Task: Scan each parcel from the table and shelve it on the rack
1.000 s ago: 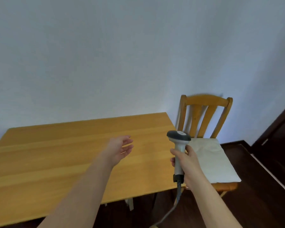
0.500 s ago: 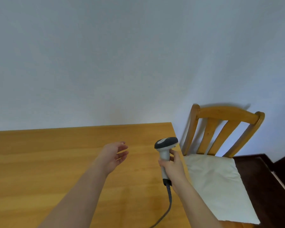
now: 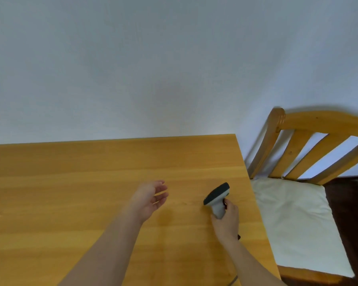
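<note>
My right hand grips the handle of a grey barcode scanner with a dark head, low over the right part of the wooden table. The scanner's head tilts to the left. Its cable runs back under my right forearm. My left hand hovers over the middle of the table with fingers relaxed, holding nothing. No parcel and no rack show in this view.
A wooden chair with a white seat cushion stands right beside the table's right edge. A plain pale wall runs behind the table. Dark floor shows at the far right.
The view has closed in on the table. My right hand has brought the scanner down and leftward over the tabletop, its head now tilted. My left hand stays open.
</note>
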`<state>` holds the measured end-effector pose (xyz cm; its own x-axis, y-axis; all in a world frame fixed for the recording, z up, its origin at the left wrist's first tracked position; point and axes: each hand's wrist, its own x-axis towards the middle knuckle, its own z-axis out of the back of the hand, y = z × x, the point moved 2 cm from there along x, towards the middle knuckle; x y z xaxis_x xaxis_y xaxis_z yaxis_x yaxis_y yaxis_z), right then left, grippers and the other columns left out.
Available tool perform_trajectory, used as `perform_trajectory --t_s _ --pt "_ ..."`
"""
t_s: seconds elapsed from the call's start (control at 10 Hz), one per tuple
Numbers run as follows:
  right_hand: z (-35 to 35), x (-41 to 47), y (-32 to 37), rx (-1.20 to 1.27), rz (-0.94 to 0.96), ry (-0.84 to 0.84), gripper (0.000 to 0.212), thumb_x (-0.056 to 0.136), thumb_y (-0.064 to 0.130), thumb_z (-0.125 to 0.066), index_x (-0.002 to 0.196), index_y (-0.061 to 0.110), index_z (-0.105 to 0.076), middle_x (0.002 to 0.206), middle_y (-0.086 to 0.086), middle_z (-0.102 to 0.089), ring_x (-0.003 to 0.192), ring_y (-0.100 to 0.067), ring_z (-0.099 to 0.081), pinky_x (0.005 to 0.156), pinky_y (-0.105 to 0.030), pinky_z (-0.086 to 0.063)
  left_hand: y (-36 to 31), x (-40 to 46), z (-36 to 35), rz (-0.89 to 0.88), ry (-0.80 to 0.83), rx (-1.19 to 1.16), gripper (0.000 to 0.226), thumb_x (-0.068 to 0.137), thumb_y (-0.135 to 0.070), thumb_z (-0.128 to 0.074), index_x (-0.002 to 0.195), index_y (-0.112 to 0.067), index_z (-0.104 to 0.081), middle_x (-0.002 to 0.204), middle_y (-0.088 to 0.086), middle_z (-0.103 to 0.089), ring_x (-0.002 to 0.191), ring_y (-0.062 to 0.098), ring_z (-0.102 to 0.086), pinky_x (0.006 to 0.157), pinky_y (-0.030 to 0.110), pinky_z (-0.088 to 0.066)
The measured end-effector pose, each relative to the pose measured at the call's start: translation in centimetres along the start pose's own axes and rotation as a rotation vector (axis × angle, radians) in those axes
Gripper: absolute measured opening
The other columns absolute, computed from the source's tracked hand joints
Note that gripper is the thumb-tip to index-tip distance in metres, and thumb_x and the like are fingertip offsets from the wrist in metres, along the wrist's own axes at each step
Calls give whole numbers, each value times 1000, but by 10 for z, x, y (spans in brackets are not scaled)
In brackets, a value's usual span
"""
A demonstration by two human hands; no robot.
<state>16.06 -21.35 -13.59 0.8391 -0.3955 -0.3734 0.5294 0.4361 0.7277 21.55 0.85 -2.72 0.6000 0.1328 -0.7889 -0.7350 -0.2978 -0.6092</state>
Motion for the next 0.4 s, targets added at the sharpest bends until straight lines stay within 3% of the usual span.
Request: perform_trajectory --t_s 0.3,0.4 --pt "-28 3 -11 -44 -3 -7 67 81 9 -78 139 8 -44 131 -8 -48 124 -26 -46 104 -36 -40 7 24 18 40 -21 0 16 101 -9 -45 95 -11 -60 84 6 -61 72 20 -57 65 27 -45" --pt "-29 6 -8 -173 -37 -26 75 81 22 -80 143 10 -39 137 -11 -44 129 -30 -39 105 -42 -39 9 24 20 47 -19 -27 15 101 -9 -46 95 -10 -60 86 6 -62 73 20 -58 65 27 -46"
